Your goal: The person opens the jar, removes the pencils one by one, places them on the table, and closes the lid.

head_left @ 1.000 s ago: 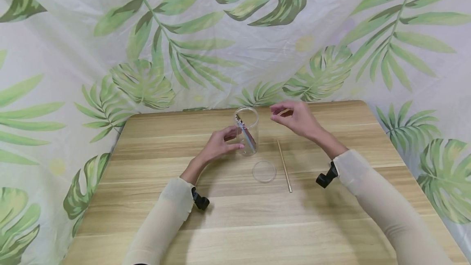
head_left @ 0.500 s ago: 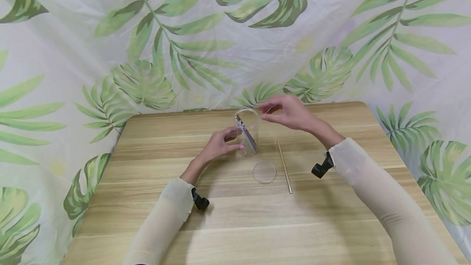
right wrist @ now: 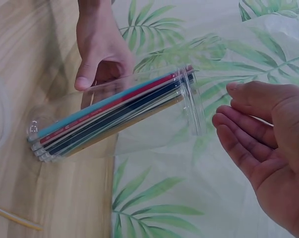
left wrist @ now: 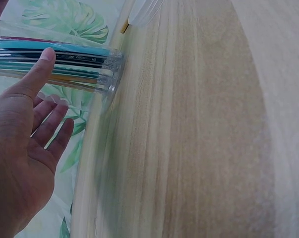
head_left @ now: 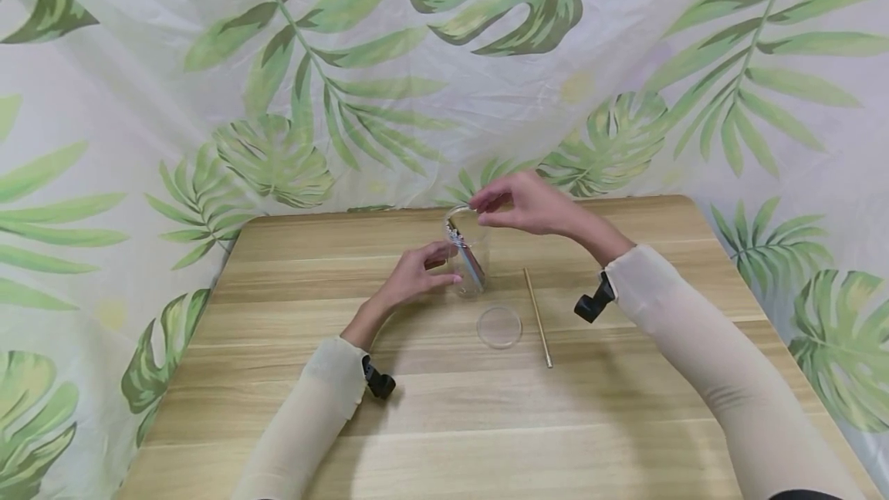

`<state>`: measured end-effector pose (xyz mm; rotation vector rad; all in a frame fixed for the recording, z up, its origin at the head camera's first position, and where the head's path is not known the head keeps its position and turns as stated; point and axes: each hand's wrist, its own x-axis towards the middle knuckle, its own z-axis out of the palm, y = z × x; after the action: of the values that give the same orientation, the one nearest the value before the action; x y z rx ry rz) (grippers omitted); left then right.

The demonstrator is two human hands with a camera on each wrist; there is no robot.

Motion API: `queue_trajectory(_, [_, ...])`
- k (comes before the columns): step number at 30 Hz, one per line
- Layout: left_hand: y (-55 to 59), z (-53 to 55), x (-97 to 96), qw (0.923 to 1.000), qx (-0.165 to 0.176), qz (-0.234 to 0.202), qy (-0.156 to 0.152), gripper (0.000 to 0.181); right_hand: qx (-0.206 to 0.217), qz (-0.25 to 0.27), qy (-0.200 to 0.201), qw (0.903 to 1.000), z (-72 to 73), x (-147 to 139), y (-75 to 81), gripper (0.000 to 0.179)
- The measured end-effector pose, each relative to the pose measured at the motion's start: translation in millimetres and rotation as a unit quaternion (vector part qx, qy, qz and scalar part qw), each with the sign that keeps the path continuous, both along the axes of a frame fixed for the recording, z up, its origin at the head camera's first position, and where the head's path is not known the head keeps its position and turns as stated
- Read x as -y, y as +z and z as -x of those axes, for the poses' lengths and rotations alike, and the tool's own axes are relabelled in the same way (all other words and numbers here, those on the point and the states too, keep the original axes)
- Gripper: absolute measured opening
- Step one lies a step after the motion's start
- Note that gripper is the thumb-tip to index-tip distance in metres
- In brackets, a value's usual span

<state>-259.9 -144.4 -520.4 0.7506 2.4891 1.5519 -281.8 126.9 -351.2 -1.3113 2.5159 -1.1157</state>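
Left hand, one: your left hand (head_left: 414,272) lies around the side of the container, thumb on the near face and fingers curved behind it, so that you hold it between them.
Right hand, one: your right hand (head_left: 524,207) is beside the container's rim, fingers loosely bent, thumb near the index finger, nothing in its grasp; the right wrist view shows a small gap between your fingertips and the rim.
Container, one: a clear cylinder (right wrist: 154,134), upright near the far edge of the table, uncovered at the top.
Contents, a bundle: slim pencils (right wrist: 110,116), leaning together inside, light blue, red, dark and gold-toned among them; the exact count cannot be told.
Disc, one: a clear round lid (head_left: 499,328), flat on the wood in front of the cylinder, apart from it.
Stick, one: a gold stick (head_left: 538,319), lying just to the right of the lid and not touching it.
Surface, one: a wood-grained table (head_left: 417,438), under all of these.
Background, one: a pale cloth (head_left: 389,130) printed with green leaves, behind the far edge.
Clothing: your pale sleeves (head_left: 305,407), a small black device at each wrist
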Motion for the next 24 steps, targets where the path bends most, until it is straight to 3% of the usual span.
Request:
queue_trajectory(5, [-1.3,-0.1,-0.2,1.0,0.002,0.002,0.002,0.065,0.016,-0.019,0.014,0.9996,3.1,5,-1.5,0.022])
queue_trajectory(13, [-1.2,-0.7,0.9,1.0,0.004,0.003,0.005,0.068,-0.006,-0.064,0.033,0.9974,6.8,17,2.0,0.02])
queue_trajectory(24, [-1.1,1.0,0.9,1.0,-0.004,0.0,-0.002,0.067,0.02,-0.118,0.062,0.9909,8.7,31,6.4,0.02])
